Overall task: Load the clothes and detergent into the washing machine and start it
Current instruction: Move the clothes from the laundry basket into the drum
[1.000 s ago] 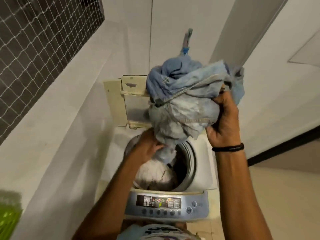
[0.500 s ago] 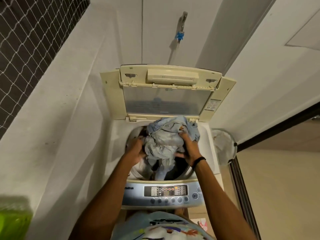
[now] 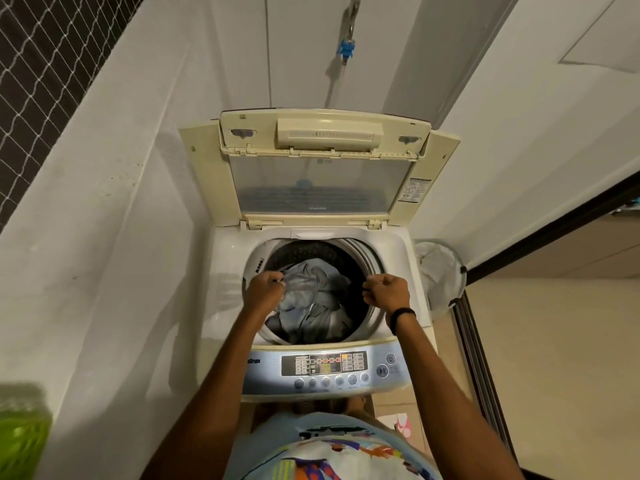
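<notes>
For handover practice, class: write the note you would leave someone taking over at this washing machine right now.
Left hand: fingers curled at the edge of the clothes, left side of the drum; grip unclear.
Right hand: curled, empty, above the right rim.
Clothes lie in the drum; lid stands open.
Done: clothes loaded.
Left: add detergent (none in view), shut lid, press start on the control panel.
</notes>
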A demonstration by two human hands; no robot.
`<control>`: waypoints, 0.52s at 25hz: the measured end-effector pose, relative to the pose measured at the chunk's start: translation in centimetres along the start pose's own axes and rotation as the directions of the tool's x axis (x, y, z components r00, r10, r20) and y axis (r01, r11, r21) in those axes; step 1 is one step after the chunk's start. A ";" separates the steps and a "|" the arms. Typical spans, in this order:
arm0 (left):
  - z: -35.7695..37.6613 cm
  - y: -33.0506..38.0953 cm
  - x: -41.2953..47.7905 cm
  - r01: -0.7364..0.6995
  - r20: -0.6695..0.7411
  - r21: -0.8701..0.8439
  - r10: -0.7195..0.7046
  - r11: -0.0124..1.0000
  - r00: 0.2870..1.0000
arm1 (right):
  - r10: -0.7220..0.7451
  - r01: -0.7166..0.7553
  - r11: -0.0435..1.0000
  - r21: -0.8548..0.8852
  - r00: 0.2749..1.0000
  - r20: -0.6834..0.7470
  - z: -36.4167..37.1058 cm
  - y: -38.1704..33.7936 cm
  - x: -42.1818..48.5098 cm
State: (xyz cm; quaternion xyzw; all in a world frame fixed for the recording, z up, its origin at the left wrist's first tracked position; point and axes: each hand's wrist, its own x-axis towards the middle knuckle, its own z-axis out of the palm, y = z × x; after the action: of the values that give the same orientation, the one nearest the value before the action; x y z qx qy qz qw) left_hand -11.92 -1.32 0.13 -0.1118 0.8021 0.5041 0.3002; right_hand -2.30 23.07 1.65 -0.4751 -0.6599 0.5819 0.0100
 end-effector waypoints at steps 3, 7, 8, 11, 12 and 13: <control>0.2 1.8 -0.8 -0.120 -0.021 0.002 0.120 0.993 0.993 | -0.053 0.052 0.997 0.053 0.998 0.020 -0.3 -1.2 0.7; 0.1 4.3 -2.0 -0.243 -0.105 -0.001 0.242 0.970 0.965 | -0.142 0.137 0.987 0.083 0.988 0.062 -0.7 -3.6 0.8; 0.0 5.1 -2.4 -0.266 -0.134 0.003 0.264 0.964 0.955 | -0.181 0.175 0.980 0.091 0.981 0.069 -0.8 -4.5 0.9; -0.4 8.5 -3.6 -0.370 -0.222 0.046 0.371 0.928 0.902 | -0.288 0.279 0.952 0.123 0.956 0.060 -1.9 -8.2 1.4; -0.6 9.7 -3.8 -0.412 -0.239 0.051 0.411 0.910 0.880 | -0.311 0.301 0.943 0.144 0.949 0.053 -2.3 -9.5 1.6; -0.8 11.0 -4.0 -0.446 -0.249 0.048 0.443 0.894 0.861 | -0.333 0.320 0.931 0.178 0.942 0.050 -2.7 -10.9 1.7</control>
State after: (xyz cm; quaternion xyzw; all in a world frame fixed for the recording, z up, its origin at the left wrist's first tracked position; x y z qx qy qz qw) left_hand -14.37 2.64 10.91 0.0109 0.8349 0.5457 0.0705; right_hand -8.41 27.57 10.05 -0.3329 -0.6784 0.6438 0.1203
